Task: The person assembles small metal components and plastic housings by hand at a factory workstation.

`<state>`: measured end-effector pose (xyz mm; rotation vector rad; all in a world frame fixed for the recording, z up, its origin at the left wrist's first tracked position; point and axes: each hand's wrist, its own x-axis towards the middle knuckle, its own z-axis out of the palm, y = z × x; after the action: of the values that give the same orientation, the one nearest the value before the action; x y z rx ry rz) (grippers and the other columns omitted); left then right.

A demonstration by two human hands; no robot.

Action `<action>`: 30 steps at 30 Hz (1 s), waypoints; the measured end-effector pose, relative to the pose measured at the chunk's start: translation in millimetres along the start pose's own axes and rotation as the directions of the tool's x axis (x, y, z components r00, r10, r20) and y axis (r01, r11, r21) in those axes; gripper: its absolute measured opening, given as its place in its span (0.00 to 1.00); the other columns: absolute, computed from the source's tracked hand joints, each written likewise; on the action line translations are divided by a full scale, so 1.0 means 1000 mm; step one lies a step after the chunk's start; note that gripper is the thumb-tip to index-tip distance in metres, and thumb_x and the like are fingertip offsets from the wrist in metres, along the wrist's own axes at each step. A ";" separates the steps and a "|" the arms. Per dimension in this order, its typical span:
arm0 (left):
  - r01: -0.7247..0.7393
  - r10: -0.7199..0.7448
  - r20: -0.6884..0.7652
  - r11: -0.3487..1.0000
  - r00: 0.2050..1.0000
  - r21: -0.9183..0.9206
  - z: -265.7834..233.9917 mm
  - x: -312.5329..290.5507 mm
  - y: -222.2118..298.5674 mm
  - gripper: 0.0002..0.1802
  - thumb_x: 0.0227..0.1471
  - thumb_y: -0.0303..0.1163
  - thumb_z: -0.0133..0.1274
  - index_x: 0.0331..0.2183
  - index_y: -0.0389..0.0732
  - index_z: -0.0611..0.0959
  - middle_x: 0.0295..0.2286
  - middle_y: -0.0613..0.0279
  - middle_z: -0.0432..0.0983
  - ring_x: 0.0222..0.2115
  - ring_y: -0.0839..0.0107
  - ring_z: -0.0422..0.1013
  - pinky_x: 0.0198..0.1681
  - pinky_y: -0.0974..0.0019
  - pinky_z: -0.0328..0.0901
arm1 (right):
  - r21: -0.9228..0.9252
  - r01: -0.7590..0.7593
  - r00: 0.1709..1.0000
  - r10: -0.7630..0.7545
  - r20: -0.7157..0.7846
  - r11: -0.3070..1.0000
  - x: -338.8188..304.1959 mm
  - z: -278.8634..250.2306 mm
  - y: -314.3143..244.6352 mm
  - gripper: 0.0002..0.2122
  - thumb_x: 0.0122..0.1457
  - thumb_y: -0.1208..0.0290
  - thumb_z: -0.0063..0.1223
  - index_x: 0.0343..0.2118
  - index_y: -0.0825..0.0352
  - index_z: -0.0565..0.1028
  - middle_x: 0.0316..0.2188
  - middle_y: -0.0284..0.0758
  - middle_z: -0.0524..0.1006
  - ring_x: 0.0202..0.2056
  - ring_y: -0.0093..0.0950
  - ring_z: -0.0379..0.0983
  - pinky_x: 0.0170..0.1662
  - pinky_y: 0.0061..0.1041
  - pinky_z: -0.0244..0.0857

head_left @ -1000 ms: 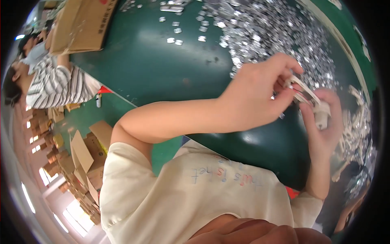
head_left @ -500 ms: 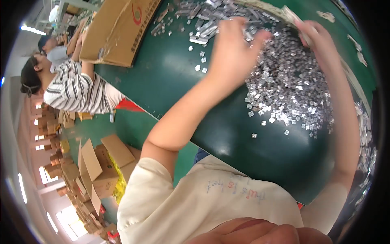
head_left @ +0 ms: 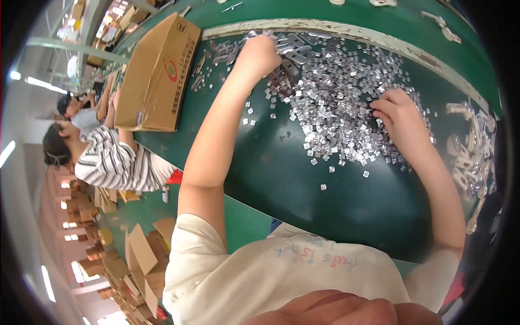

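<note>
A broad heap of small square metal pieces (head_left: 346, 108) is spread over the green tabletop (head_left: 325, 208). Flat elongated metal parts (head_left: 295, 54) lie along the heap's far left side. My left hand (head_left: 259, 57) is down among these flat parts with its fingers curled; its fingertips are hidden, and so is anything in them. At the heap's right side, my right hand (head_left: 402, 116) has thumb and fingers drawn together in a pinch, low over the small pieces. Whatever it pinches is too small to make out.
A brown cardboard box (head_left: 149, 81) stands at the table's left. Beyond a worn pale strip (head_left: 303, 24) lies more green surface. Silvery metal assemblies (head_left: 471, 151) are piled at the right. On the left are a person in stripes (head_left: 116, 157), another person behind, and floor cartons (head_left: 143, 254).
My left hand has moved left to the flat parts. My right hand has come nearer, from the far right edge down to the heap; the pale long part it held is no longer in it.
</note>
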<state>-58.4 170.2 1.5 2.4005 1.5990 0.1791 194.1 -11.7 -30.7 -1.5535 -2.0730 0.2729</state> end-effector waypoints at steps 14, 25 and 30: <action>0.121 0.146 0.122 0.013 0.982 -0.993 0.023 -0.109 0.093 0.12 0.50 0.23 0.49 0.40 0.33 0.71 0.28 0.61 0.72 0.28 0.75 0.69 0.32 0.72 0.66 | 0.591 -0.362 0.929 0.332 0.163 0.721 -0.003 -0.032 0.008 0.11 0.55 0.74 0.49 0.40 0.70 0.76 0.25 0.33 0.76 0.24 0.18 0.68 0.30 0.17 0.63; 0.110 0.164 0.109 0.003 0.981 -0.994 0.028 -0.131 0.104 0.11 0.54 0.25 0.46 0.39 0.30 0.73 0.26 0.58 0.72 0.26 0.71 0.72 0.29 0.71 0.68 | 0.854 -0.385 0.906 0.319 0.278 0.351 -0.011 -0.045 -0.044 0.15 0.52 0.80 0.51 0.44 0.73 0.69 0.28 0.37 0.76 0.23 0.19 0.70 0.26 0.16 0.66; 0.124 0.195 0.128 0.033 0.972 -0.992 0.027 -0.136 0.104 0.11 0.54 0.24 0.46 0.39 0.29 0.72 0.26 0.59 0.72 0.25 0.71 0.72 0.27 0.71 0.68 | 0.683 -0.012 0.995 0.075 -0.062 0.731 -0.018 -0.037 -0.045 0.09 0.50 0.85 0.49 0.36 0.74 0.72 0.30 0.38 0.73 0.27 0.22 0.68 0.28 0.18 0.63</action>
<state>-12.4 3.1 9.2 1.1446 0.6880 0.7366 179.7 -48.9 16.2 -1.1173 -1.5836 0.8671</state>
